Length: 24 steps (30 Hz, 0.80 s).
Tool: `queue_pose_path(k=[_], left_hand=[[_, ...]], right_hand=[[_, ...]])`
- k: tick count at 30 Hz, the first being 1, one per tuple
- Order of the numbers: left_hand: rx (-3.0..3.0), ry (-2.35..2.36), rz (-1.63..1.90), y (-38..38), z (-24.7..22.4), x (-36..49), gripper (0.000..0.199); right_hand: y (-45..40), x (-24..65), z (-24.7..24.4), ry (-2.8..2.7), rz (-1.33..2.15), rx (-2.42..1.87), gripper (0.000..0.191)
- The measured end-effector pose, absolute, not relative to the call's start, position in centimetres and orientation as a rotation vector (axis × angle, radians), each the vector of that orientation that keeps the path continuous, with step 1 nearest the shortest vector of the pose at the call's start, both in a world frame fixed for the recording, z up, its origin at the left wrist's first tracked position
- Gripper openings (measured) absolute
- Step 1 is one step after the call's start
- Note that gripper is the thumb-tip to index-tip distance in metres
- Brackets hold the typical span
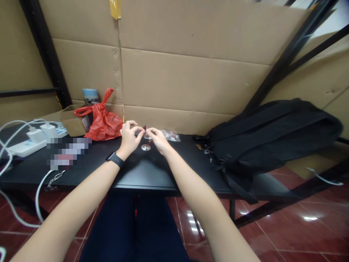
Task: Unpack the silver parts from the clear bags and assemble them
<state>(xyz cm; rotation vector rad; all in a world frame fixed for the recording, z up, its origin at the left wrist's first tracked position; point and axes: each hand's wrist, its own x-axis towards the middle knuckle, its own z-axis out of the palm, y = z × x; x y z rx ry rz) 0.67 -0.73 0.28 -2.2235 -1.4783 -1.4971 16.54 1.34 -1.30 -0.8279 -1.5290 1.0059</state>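
Note:
Over the black table my left hand (130, 136), with a dark watch (114, 159) on its wrist, pinches a small dark red piece (144, 128) between thumb and forefinger. The fingertips of my right hand (159, 140) are closed at the same piece from the other side. Its exact kind is too small to tell. Just below the hands a round silver disc (145, 147) lies on the table, with a reddish stem-like part (148, 143) above it, partly behind my right hand. A clear plastic bag (171, 136) with small red and pale bits lies behind my right hand.
At left are a red plastic bag (105, 122), a cardboard box (72, 120), a blue-lidded container (90, 95) and a white power strip (32, 142) with cables. A black backpack (272, 134) fills the right side. Cardboard (191, 80) walls the back.

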Motion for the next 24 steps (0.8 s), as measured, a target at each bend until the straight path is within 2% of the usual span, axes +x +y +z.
queue_pose_path(k=[6, 8, 12, 18, 24], left_hand=[[-2.371, -1.467, -1.558, -0.1, 0.3, -0.1, 0.027], [-2.498, -1.429, -1.466, 0.4, 0.0, -0.5, 0.027], [-2.653, -1.388, -1.225, 1.1, -0.8, -1.1, 0.025], [-2.653, -1.509, -1.06, 2.1, -1.3, -1.8, 0.018], [-2.711, -1.617, -0.879, 3.0, -2.0, -2.5, 0.019]], right_hand=[[2.2, 17.5, -1.6, -1.809, 0.531, -0.963, 0.021], [2.4, 17.7, -1.6, -1.863, 0.436, -0.99, 0.017], [2.5, 18.0, -1.5, -1.876, 0.454, -0.989, 0.017], [2.2, 18.0, -1.7, -1.99, 0.488, -1.052, 0.019], [2.4, 17.8, -2.4, -2.097, 0.486, -1.135, 0.016]])
